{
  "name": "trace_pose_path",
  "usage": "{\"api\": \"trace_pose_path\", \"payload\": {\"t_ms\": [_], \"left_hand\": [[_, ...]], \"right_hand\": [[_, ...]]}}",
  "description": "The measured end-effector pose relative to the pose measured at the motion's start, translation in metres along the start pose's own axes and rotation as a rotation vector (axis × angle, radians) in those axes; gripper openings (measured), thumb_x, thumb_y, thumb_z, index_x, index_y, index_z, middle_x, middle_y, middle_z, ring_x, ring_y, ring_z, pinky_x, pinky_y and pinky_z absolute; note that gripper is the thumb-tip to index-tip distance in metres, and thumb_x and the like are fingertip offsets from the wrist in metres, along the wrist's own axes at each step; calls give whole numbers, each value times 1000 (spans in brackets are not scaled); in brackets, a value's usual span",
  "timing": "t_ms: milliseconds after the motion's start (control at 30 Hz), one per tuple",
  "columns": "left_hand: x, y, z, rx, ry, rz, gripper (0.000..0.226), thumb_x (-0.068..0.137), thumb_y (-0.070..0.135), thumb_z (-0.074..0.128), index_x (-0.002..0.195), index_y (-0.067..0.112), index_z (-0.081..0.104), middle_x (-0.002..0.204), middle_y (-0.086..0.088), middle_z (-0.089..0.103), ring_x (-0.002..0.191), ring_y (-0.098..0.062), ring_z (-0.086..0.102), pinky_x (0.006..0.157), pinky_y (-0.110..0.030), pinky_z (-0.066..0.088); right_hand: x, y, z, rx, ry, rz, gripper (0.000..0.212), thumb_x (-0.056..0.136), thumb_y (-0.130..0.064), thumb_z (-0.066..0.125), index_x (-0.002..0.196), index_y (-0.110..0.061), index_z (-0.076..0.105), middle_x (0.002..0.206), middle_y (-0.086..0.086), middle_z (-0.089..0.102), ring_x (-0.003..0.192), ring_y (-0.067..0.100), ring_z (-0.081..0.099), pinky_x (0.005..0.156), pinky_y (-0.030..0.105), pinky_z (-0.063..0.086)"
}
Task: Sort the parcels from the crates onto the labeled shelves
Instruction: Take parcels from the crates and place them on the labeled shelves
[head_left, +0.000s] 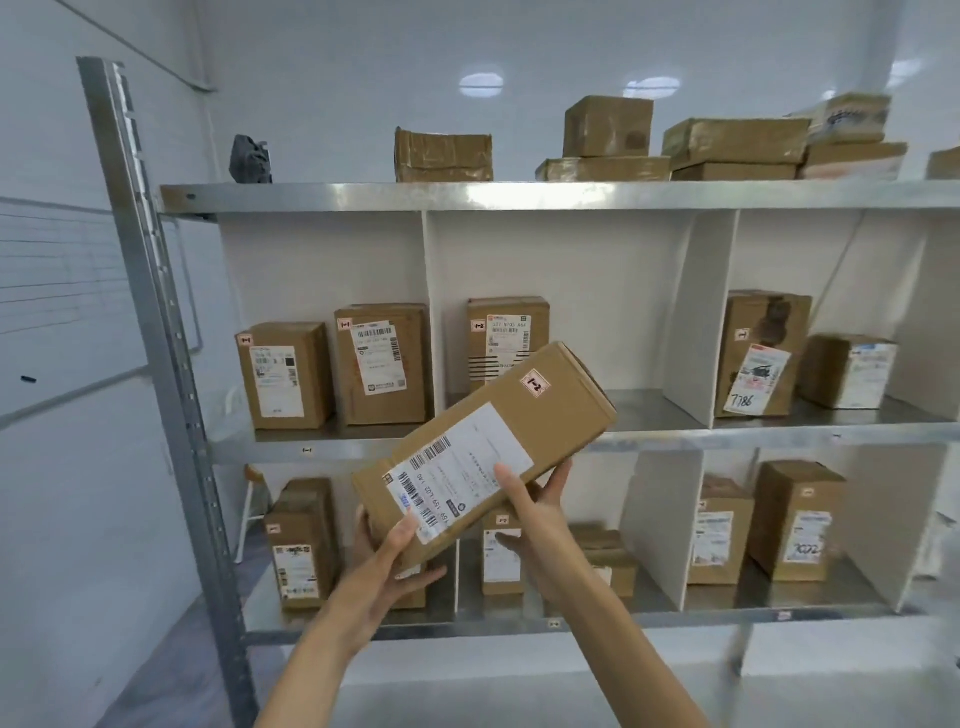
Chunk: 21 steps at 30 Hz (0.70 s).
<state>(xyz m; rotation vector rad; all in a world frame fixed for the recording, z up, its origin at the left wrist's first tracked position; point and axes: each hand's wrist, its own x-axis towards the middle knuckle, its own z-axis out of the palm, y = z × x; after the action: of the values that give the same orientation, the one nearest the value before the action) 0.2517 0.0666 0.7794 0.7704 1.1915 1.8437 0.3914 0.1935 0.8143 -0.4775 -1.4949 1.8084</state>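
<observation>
The parcel (483, 457), a long cardboard box, is held in the air in front of the shelving, tilted with its right end higher. Its facing side carries a white shipping label (462, 467) and, near the upper end, a small sticker (535, 385) reading 1-2.

The hands hold the parcel between them. The left hand (387, 556) grips the lower left end, thumb on the label and fingers beneath. The right hand (535, 514) grips the lower long edge, thumb on the label and fingers behind the box.

Directly behind the parcel, the middle shelf (727, 436) is split by white dividers (696, 322). The centre compartment holds one upright box (506, 332) marked 1-2. The left compartment holds two upright boxes (383, 364). The top shelf (519, 196) carries loose stacked cartons (727, 140) and a dark bag (251, 158).
</observation>
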Motion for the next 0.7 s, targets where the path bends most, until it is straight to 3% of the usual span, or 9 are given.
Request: {"api": "trace_pose_path", "payload": {"t_ms": [67,167,267,333,400,467,567,633,700], "left_hand": [[-6,-8,18,23,-56,-42,113,36,50,92,133,39,35,129,-2,58,117,-28,57,89,-56,51],[-11,-11,30,30,-96,-76,120,36,46,93,139,35,32,127,-1,61,116,-25,58,92,-54,49],[-10,2,35,199,-14,25,120,41,57,86,139,48,18,141,5,46,124,-20,51,102,-48,43],[-9,12,44,401,-34,114,108,42,70,79,135,52,27,142,17,40,129,-11,42,108,-47,37],[-11,15,59,511,-148,139,93,45,72,76,128,51,39,134,23,49,125,-6,47,103,-41,45],[-8,12,77,559,-195,160,71,57,62,77,119,47,46,121,24,57,115,-3,56,88,-25,53],[-1,6,104,619,-181,220,49,76,35,74,115,43,46,112,29,56,104,8,56,69,-7,49],[8,0,120,633,-157,236,51,80,26,72,121,39,45,115,25,55,109,2,54,69,-5,49],[19,-5,136,614,-123,240,56,80,19,71,128,33,46,121,17,56,116,-4,51,81,-13,51]], "right_hand": [[-4,-5,-8,75,27,-62,107,66,-44,80,138,-57,2,127,2,60,115,21,61,99,55,45],[-9,-16,-29,84,39,-109,103,66,-32,80,140,-56,11,126,6,59,108,24,65,92,56,50],[-20,-32,-51,-3,22,-147,99,68,-28,79,140,-54,17,126,8,58,108,25,65,89,55,52],[-26,-41,-67,-86,-15,-158,97,69,-26,78,142,-49,19,126,7,58,109,24,64,88,52,53],[-30,-49,-80,-150,-54,-159,100,68,-29,82,144,-47,19,129,5,56,113,23,62,89,52,53],[-32,-55,-92,-211,-64,-172,108,60,-39,87,143,-50,19,136,0,52,119,22,57,92,53,51],[-37,-65,-105,-253,-16,-218,105,57,-49,85,141,-51,23,140,-11,50,122,17,55,91,48,53],[-39,-69,-112,-272,18,-254,91,70,-43,78,142,-47,24,141,-10,49,120,14,57,86,39,56],[-39,-73,-120,-278,49,-292,74,85,-25,66,145,-38,24,136,-7,53,110,7,62,75,29,58]]}}
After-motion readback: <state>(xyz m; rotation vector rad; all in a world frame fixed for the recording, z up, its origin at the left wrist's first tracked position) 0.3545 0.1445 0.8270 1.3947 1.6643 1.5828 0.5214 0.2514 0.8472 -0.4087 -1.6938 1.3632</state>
